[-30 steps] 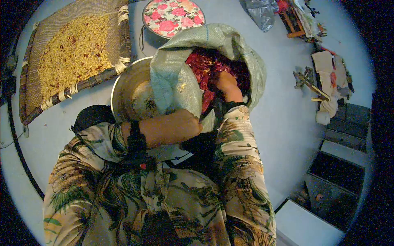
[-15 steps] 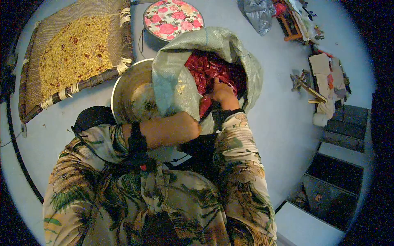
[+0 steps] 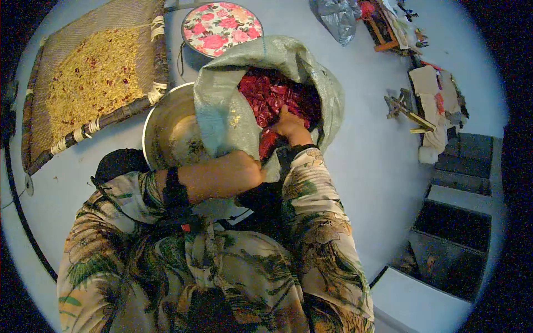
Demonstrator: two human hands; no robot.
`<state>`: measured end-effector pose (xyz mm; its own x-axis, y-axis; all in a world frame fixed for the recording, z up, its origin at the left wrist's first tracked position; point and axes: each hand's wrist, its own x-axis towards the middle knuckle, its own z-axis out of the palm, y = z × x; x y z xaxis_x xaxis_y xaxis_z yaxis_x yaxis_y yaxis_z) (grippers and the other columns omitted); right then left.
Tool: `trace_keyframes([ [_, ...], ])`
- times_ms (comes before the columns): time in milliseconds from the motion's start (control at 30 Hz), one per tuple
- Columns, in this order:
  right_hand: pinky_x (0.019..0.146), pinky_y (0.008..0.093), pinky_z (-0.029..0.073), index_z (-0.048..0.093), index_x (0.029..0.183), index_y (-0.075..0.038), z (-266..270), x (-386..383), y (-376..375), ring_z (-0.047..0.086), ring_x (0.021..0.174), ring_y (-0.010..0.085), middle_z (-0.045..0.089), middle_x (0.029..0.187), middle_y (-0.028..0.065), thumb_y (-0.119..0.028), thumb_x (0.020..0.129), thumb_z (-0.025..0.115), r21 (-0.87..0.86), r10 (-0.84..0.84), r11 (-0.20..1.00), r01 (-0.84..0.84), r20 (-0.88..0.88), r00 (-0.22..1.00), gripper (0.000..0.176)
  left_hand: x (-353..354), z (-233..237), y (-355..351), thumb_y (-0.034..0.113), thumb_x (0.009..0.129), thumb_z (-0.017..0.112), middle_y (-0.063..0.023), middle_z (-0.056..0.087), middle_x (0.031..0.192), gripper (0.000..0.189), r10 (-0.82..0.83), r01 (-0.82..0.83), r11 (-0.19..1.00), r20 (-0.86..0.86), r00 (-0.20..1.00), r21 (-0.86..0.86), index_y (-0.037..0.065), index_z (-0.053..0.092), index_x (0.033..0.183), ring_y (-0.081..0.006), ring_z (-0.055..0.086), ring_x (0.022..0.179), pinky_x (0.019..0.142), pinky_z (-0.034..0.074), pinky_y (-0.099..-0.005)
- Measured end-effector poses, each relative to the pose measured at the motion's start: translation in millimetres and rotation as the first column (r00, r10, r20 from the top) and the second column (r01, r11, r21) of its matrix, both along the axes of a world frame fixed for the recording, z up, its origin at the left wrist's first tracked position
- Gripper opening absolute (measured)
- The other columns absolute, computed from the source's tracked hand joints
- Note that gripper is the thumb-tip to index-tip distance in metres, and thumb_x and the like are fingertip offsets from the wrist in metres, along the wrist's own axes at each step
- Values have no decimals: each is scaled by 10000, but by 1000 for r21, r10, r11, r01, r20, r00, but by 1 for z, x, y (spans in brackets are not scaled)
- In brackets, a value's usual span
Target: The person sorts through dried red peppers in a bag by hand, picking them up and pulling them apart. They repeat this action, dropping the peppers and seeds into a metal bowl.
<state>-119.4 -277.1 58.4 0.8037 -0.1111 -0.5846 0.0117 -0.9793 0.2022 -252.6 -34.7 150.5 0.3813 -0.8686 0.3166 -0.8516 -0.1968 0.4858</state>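
A pale green woven sack stands in front of me with its mouth rolled back. Dried red chillies fill what shows of its inside. My right hand reaches into the mouth, fingers curled among the chillies and partly hidden by them. At the sack's near edge, my left hand is closed on the woven rim, its fingertips out of sight. Just left of the sack, and partly covered by it, is a wide metal pot.
A wood-framed woven tray with yellowish bits spread on it lies at the far left. Behind the sack stands a round floral-topped stool. A grey plastic bag, a small wooden stand and dark steps are to the right.
The whole view has shifted a little, so everything sits slightly further left. My right hand has stirred only slightly among the chillies; my left hand keeps its place on the rim.
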Motion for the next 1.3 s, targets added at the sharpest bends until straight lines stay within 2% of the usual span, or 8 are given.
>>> trace_keyframes([
  [400,889,431,511,272,1463,-43,5,-4,12,636,1061,364,649,1147,215,-295,696,765,83,36,996,-39,46,998,946,0,3,1,120,703,599,-168,646,718,118,-14,15,1000,-32,999,17,14,614,753,-335,672,721,662,547,-418],
  [667,922,441,497,485,1299,-18,35,-19,38,617,1065,407,640,1132,246,-237,671,781,465,-52,884,-52,208,977,729,2,-1,0,144,695,610,-174,655,726,153,-7,8,1000,-35,999,23,8,618,764,-346,671,721,660,544,-435],
  [800,953,422,486,522,1266,-19,21,-16,34,606,1080,408,636,1136,245,-195,639,809,739,-284,672,30,220,933,712,3,-2,1,169,717,595,-196,656,748,188,-39,42,998,-56,998,40,2,632,794,-361,672,742,676,544,-448],
  [933,802,325,525,545,1235,-50,31,-3,18,645,851,195,663,1037,48,-97,778,754,979,-510,124,-163,204,836,505,7,13,11,179,729,590,-213,655,763,201,-65,66,998,-148,987,3,4,644,810,-376,670,770,699,542,-454],
  [1000,811,302,517,550,1201,-58,70,-13,15,632,866,156,658,1008,27,-133,808,757,1000,-614,29,-6,23,789,450,8,20,13,176,729,592,-216,654,766,202,-80,83,996,-192,978,8,5,647,819,-381,668,775,704,540,-454],
  [1133,843,377,513,536,1280,-78,93,-18,2,620,959,163,629,1105,65,-215,802,779,990,-634,103,-94,138,761,553,11,31,20,159,718,602,-217,649,767,198,-89,82,996,-225,970,-39,5,645,835,-382,664,769,701,532,-454],
  [1233,860,371,502,523,1313,-50,101,-24,-3,595,1014,166,609,1160,79,-247,804,780,997,-776,65,36,28,630,604,15,42,22,111,781,543,-196,667,860,237,-124,137,990,-243,962,38,31,642,981,-359,676,833,759,546,-432],
  [1300,853,361,504,524,1307,-39,98,-22,-16,594,1016,169,606,1166,83,-256,809,777,989,-747,126,82,40,663,599,16,52,25,93,813,515,-187,677,912,278,-147,181,978,-267,953,107,43,640,1056,-352,681,866,786,555,-420],
])
